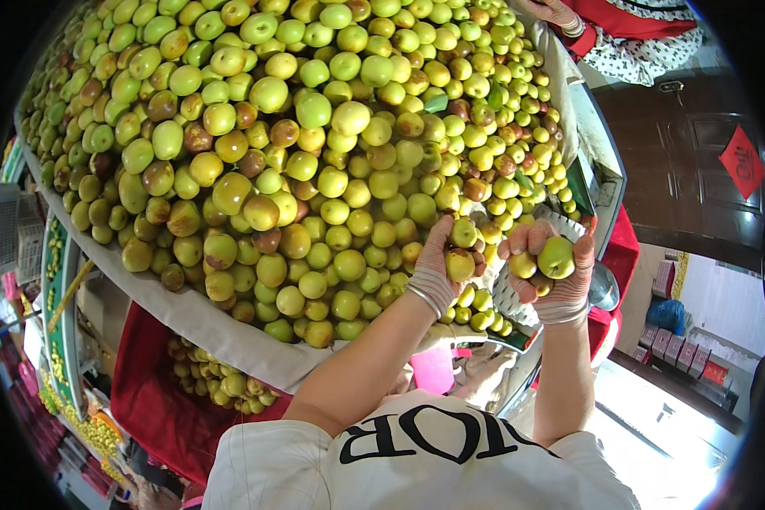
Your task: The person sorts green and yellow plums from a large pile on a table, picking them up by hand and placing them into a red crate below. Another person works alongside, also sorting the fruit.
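Observation:
A large heap of green and yellow jujubes point(338, 185), some with brown patches, lies before me. My left hand point(445, 261), in a thin striped glove, is at the heap's lower right, palm up, with jujubes point(460, 264) between thumb and fingers. Just right of it, my right hand point(551, 274), also gloved, is palm up and cups several jujubes, one large green one point(556, 257) on top. The two hands are close but apart. Below and between them, more jujubes point(478, 309) lie beside a dotted white cloth point(515, 299).
Pale cloth point(242, 344) lines the heap's edge. At lower left, a red cloth-lined container point(159, 382) holds more jujubes. A green-sided conveyor point(64, 306) stands far left. Another person's hand point(551, 11) and red sleeve show at top right. A pink container point(432, 371) is near my body.

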A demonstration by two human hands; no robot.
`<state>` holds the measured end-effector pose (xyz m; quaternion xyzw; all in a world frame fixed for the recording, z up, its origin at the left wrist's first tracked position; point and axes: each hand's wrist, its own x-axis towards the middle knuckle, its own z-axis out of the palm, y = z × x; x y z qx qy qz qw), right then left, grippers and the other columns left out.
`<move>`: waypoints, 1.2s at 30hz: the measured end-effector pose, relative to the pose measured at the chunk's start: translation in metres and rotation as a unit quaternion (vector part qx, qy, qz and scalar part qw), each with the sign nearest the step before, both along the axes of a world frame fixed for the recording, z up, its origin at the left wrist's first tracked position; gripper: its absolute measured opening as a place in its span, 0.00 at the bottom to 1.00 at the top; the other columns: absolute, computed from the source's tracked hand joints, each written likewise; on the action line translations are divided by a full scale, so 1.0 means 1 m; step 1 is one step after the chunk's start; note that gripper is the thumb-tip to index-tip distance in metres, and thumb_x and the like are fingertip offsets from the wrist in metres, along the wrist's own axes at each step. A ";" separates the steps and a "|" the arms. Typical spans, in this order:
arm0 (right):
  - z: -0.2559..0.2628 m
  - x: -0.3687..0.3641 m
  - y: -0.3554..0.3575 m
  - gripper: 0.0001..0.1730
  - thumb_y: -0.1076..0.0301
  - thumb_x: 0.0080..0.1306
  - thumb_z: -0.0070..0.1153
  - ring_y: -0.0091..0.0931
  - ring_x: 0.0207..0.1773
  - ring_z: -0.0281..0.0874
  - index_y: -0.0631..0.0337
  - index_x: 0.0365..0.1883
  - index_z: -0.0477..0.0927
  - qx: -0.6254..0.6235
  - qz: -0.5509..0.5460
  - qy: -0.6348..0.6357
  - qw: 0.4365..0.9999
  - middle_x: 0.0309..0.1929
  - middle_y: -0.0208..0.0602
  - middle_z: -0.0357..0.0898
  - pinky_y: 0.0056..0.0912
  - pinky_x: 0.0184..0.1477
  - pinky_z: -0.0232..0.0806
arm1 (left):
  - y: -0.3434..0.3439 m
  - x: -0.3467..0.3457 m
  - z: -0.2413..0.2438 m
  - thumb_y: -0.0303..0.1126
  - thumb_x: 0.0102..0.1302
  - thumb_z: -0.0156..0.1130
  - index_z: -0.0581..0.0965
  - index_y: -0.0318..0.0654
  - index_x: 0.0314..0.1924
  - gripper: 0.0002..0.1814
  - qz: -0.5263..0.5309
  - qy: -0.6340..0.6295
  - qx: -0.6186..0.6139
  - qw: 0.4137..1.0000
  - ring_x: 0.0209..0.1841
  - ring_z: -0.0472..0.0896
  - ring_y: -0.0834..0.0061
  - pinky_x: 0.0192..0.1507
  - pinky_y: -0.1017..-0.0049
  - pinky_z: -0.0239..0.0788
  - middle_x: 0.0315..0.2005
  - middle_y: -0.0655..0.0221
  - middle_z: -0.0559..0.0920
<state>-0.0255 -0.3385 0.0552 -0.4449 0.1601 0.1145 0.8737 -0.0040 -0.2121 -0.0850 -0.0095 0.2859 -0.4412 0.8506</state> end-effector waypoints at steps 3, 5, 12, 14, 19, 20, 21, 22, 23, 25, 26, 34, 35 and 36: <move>-0.002 -0.012 -0.008 0.38 0.34 0.56 0.61 0.33 0.28 0.72 0.67 0.32 0.70 -0.039 -0.053 0.010 0.998 0.38 0.54 0.73 0.20 0.15 0.69 | 0.001 -0.001 -0.001 0.55 0.66 0.58 0.76 0.42 0.49 0.24 -0.007 -0.006 0.001 1.000 0.26 0.81 0.68 0.26 0.67 0.78 0.30 0.62 0.81; -0.003 -0.017 -0.013 0.36 0.37 0.58 0.62 0.29 0.21 0.73 0.69 0.35 0.72 -0.060 -0.049 0.014 0.997 0.38 0.58 0.75 0.19 0.16 0.67 | 0.001 -0.001 -0.004 0.56 0.66 0.57 0.76 0.42 0.49 0.25 -0.013 -0.005 -0.007 1.000 0.26 0.81 0.68 0.27 0.67 0.78 0.30 0.62 0.81; -0.001 -0.079 -0.043 0.29 0.43 0.61 0.59 0.27 0.26 0.74 0.65 0.39 0.76 -0.130 -0.093 0.059 0.985 0.36 0.49 0.78 0.19 0.17 0.61 | 0.002 0.004 0.001 0.59 0.65 0.57 0.76 0.47 0.44 0.23 -0.050 0.000 0.026 0.998 0.25 0.81 0.71 0.27 0.68 0.80 0.29 0.66 0.81; 0.004 -0.117 -0.065 0.28 0.43 0.62 0.58 0.24 0.26 0.72 0.63 0.40 0.77 -0.182 -0.149 0.111 0.966 0.36 0.45 0.78 0.18 0.17 0.61 | 0.004 0.004 0.002 0.58 0.65 0.57 0.76 0.46 0.44 0.23 -0.046 -0.006 0.026 0.999 0.26 0.80 0.71 0.28 0.68 0.79 0.29 0.66 0.80; 0.016 -0.253 -0.181 0.19 0.53 0.65 0.58 0.28 0.36 0.79 0.61 0.41 0.80 -0.269 -0.210 0.220 0.914 0.38 0.39 0.80 0.24 0.27 0.71 | 0.004 0.003 0.002 0.58 0.65 0.56 0.76 0.39 0.45 0.27 -0.026 -0.004 0.008 1.000 0.29 0.78 0.65 0.29 0.68 0.77 0.31 0.59 0.79; 0.005 -0.287 -0.211 0.18 0.55 0.65 0.58 0.28 0.39 0.79 0.62 0.43 0.80 -0.407 -0.170 0.275 0.854 0.40 0.39 0.80 0.25 0.32 0.72 | 0.003 0.003 -0.001 0.58 0.66 0.55 0.75 0.39 0.46 0.27 -0.034 -0.006 0.009 0.999 0.29 0.78 0.65 0.29 0.69 0.76 0.31 0.60 0.79; -0.013 -0.324 -0.239 0.18 0.58 0.64 0.59 0.28 0.42 0.79 0.63 0.44 0.80 -0.532 -0.126 0.327 0.771 0.41 0.39 0.81 0.26 0.38 0.73 | 0.003 0.002 0.002 0.57 0.66 0.55 0.75 0.40 0.47 0.27 -0.041 -0.003 0.025 0.999 0.29 0.78 0.65 0.29 0.69 0.76 0.32 0.60 0.78; -0.023 -0.339 -0.253 0.17 0.61 0.64 0.59 0.27 0.44 0.79 0.64 0.46 0.80 -0.642 -0.073 0.369 0.669 0.43 0.38 0.81 0.28 0.43 0.74 | 0.002 0.000 0.000 0.57 0.67 0.55 0.75 0.39 0.48 0.27 -0.037 -0.015 0.005 0.999 0.30 0.78 0.65 0.29 0.69 0.76 0.32 0.60 0.78; -0.027 -0.332 -0.253 0.17 0.64 0.64 0.59 0.26 0.46 0.78 0.65 0.48 0.79 -0.687 -0.074 0.312 0.652 0.45 0.38 0.80 0.27 0.47 0.72 | 0.003 0.001 -0.003 0.57 0.67 0.54 0.74 0.39 0.48 0.27 -0.029 -0.029 -0.012 0.999 0.30 0.79 0.65 0.29 0.68 0.76 0.32 0.59 0.78; -0.028 -0.296 -0.224 0.19 0.69 0.64 0.59 0.24 0.49 0.76 0.67 0.51 0.78 -0.763 -0.074 0.202 0.609 0.49 0.38 0.80 0.27 0.54 0.69 | 0.004 0.003 -0.001 0.56 0.67 0.54 0.74 0.38 0.48 0.27 -0.029 -0.026 -0.027 0.999 0.30 0.79 0.64 0.29 0.67 0.76 0.32 0.59 0.78; -0.025 -0.263 -0.204 0.20 0.75 0.63 0.58 0.22 0.53 0.73 0.65 0.54 0.77 -0.657 -0.100 0.206 0.718 0.52 0.35 0.78 0.25 0.55 0.67 | 0.004 0.002 0.002 0.56 0.68 0.54 0.74 0.37 0.48 0.27 -0.034 -0.024 -0.036 0.998 0.31 0.79 0.64 0.29 0.67 0.76 0.32 0.59 0.78; -0.017 0.020 -0.030 0.18 0.69 0.67 0.48 0.38 0.56 0.76 0.60 0.54 0.77 -0.687 0.078 -0.087 0.717 0.54 0.44 0.78 0.35 0.59 0.66 | 0.007 0.003 -0.008 0.55 0.68 0.51 0.74 0.36 0.45 0.26 -0.023 0.016 -0.066 0.997 0.28 0.80 0.61 0.30 0.64 0.75 0.34 0.55 0.80; -0.019 0.048 -0.018 0.19 0.71 0.67 0.46 0.34 0.58 0.76 0.62 0.56 0.77 -0.680 0.095 -0.107 0.720 0.53 0.44 0.79 0.32 0.61 0.64 | 0.006 0.003 -0.009 0.55 0.68 0.51 0.74 0.36 0.45 0.26 -0.023 0.015 -0.061 0.998 0.28 0.80 0.61 0.29 0.64 0.74 0.34 0.55 0.79; -0.031 0.070 -0.016 0.18 0.66 0.68 0.46 0.42 0.55 0.76 0.56 0.55 0.78 -0.658 0.076 -0.116 0.740 0.54 0.45 0.78 0.37 0.59 0.67 | 0.002 0.000 -0.009 0.55 0.68 0.50 0.74 0.37 0.45 0.26 -0.031 0.014 -0.058 0.998 0.28 0.79 0.60 0.29 0.64 0.73 0.34 0.55 0.79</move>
